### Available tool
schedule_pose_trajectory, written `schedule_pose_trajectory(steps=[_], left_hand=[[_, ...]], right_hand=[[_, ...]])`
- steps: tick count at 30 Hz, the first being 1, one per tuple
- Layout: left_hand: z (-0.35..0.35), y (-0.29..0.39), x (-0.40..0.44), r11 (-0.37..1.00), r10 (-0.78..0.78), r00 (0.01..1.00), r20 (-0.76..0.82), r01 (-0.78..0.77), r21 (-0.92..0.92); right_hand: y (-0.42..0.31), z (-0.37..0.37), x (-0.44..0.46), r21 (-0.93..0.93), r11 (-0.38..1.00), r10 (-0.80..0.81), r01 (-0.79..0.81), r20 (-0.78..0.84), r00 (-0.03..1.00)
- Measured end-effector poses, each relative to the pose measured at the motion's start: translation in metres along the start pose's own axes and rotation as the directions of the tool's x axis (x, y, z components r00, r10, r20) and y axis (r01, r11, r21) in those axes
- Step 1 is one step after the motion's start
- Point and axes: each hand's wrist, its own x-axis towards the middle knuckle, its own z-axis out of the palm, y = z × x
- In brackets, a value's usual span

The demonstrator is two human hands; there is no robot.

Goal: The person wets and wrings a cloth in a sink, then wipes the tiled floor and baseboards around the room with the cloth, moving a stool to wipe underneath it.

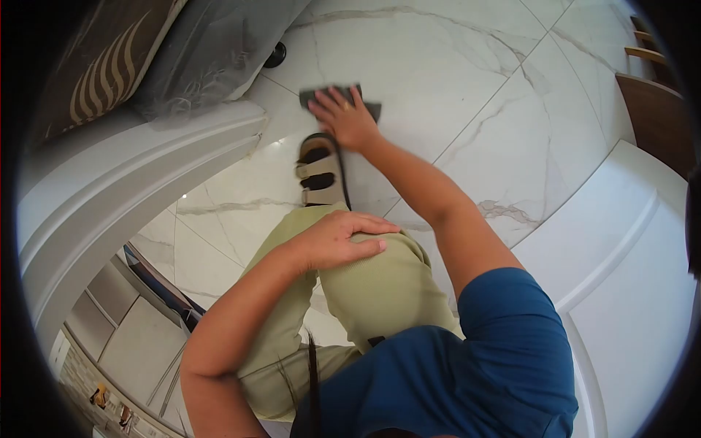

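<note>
My right hand (350, 124) reaches down to the tiled floor, its fingers spread over a dark grey cloth (370, 111). The cloth lies bunched under the fingers and palm, and part of it is hidden by the hand. Both are slightly blurred. On my bent knee, in light green trousers (380, 292), rests my left hand (339, 237), flat with the thumb apart from the fingers and nothing in it. Just below the right hand is my sandal (321, 175), beige with straps, on the floor.
Marble-look floor tiles (438, 58) spread ahead. A white door frame (146, 153) curves along the left, with a plastic-wrapped item (212, 58) behind it. White panelling (621, 226) stands at the right, below a brown wooden piece (657, 120).
</note>
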Motion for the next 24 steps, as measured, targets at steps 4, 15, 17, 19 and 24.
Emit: schedule_pose_trajectory(steps=[4, 15, 17, 19, 24], left_hand=[[0.001, -0.004, -0.022, 0.963, 0.204, 0.976, -0.073, -0.187, 0.194], [-0.018, -0.025, 0.019, 0.922, -0.274, 0.949, 0.156, 0.305, -0.237], [-0.019, -0.019, 0.03, 0.916, -0.269, 0.939, 0.215, 0.318, -0.243], [-0.012, -0.014, 0.037, 0.906, -0.258, 0.918, 0.3, 0.337, -0.254], [-0.045, 0.035, 0.036, 0.985, -0.135, 0.981, -0.139, 0.118, -0.123]], right_hand=[[0.017, -0.05, -0.143, 0.102, 0.995, -0.019, 0.0, 0.184, 0.983], [0.161, -0.054, -0.021, -0.196, 0.741, 0.548, -0.642, -0.377, 0.747], [0.089, -0.044, -0.021, -0.074, 0.884, 0.434, -0.462, -0.241, 0.868], [0.026, -0.025, -0.07, 0.012, 0.937, 0.345, -0.349, -0.181, 0.921], [-0.033, -0.062, -0.298, 0.027, 0.789, 0.605, -0.614, 0.135, 0.784]])
